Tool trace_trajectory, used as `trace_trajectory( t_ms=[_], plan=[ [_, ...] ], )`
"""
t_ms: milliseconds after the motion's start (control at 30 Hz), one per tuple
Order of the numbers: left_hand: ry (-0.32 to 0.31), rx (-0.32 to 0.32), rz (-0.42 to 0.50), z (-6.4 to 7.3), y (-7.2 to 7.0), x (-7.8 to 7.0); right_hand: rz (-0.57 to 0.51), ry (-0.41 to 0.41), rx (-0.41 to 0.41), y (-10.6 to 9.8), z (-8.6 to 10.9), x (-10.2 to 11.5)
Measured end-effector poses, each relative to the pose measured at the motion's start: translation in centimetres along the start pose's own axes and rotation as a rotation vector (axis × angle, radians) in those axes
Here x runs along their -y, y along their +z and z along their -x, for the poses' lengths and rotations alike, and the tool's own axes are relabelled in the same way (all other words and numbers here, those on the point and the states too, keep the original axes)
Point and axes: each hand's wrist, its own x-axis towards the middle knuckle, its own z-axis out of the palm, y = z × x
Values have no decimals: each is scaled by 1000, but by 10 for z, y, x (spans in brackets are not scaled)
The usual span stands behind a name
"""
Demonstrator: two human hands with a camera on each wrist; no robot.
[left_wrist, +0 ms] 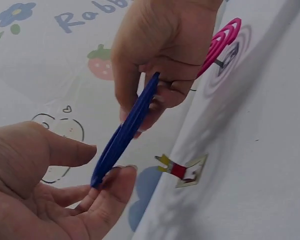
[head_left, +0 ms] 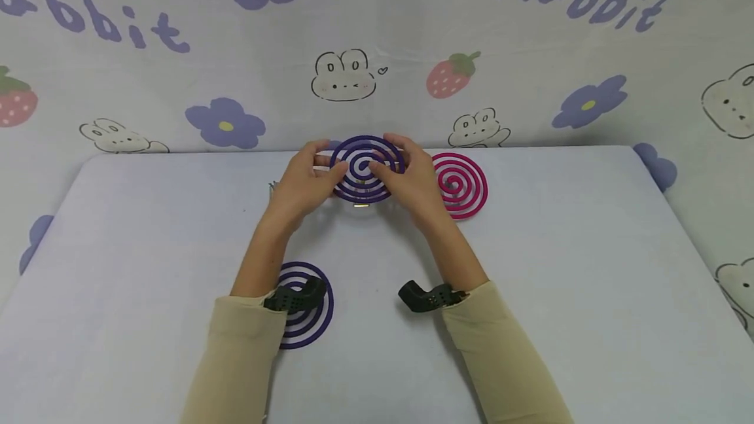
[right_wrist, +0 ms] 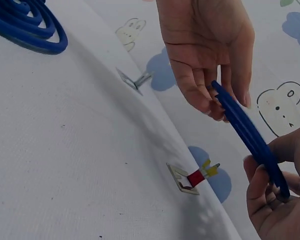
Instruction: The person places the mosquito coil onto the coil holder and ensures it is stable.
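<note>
Both hands hold one dark blue spiral mosquito coil (left_wrist: 125, 135) in the air near the table's back edge. My left hand (head_left: 303, 182) pinches its left rim between thumb and fingers. My right hand (head_left: 415, 178) grips the opposite side, its thumb over the inner rings. In the wrist views the coil shows nearly edge-on. Past it stands a small coil stand (right_wrist: 195, 178) with a pale square base and a red and yellow upright; in the head view the coil mostly hides it.
A pink coil (head_left: 452, 185) sits raised on a stand (left_wrist: 227, 55) to the right. Another metal stand (right_wrist: 135, 82) is at the back left. A second blue coil (head_left: 331, 303) lies near the left wrist, partly covered by the sleeve and black wristband. A printed cloth backdrop (head_left: 400, 110) rises behind.
</note>
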Motion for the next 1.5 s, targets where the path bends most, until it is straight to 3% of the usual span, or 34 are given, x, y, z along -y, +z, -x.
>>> trace_trajectory(
  t_ms=[333,567,867,1500],
  plan=[
    [-62,-49,26,-10,12,13,106,-82,-17,8,-1,-9],
    [-36,-66,34,-11,14,16,50,-68,-33,11,0,-9],
    [-36,-87,39,-15,18,22,166,-56,-56,15,-2,-12],
    [6,-126,37,-17,23,27,128,-37,-92,19,-1,-17]
  ],
)
